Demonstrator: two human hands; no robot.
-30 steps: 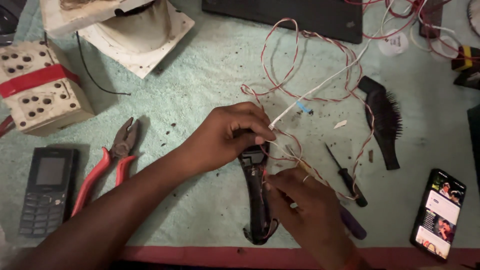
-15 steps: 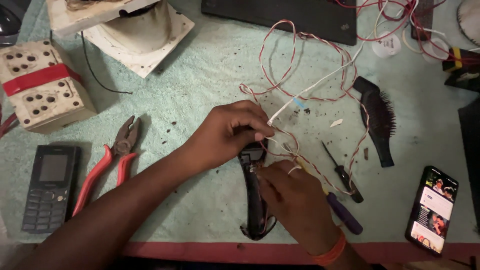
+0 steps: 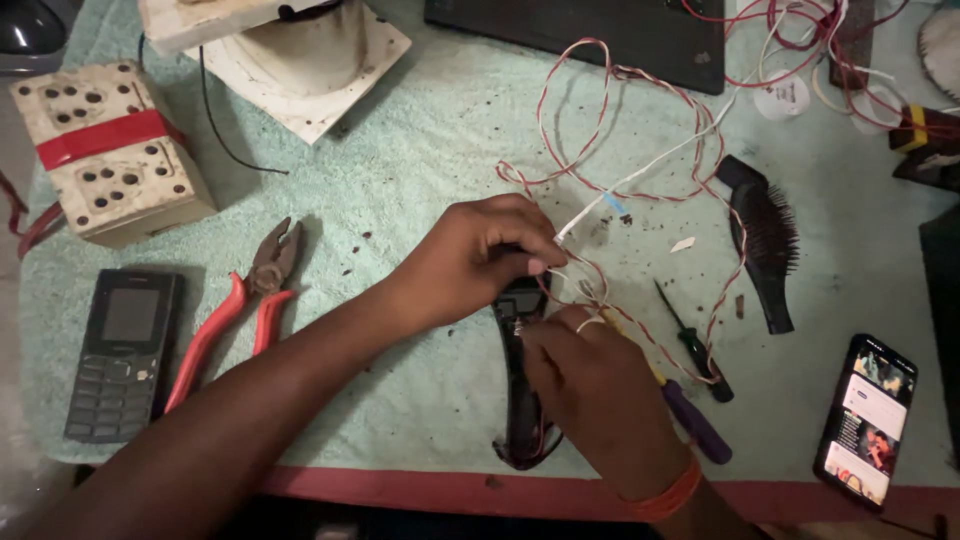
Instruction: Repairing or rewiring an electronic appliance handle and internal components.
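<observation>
Fingers of our left hand are closed, pinching the thin red-white twisted wire above the black device on the green mat. Our right hand is curled shut on the same device, beside a purple screwdriver.

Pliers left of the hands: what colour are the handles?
Red handles on the pliers, grey metal jaws; seen clearly in the head view.

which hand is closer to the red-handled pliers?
Left. The left hand sits right of the red-handled pliers, over the black device; the right hand is farther right, lower.
</observation>
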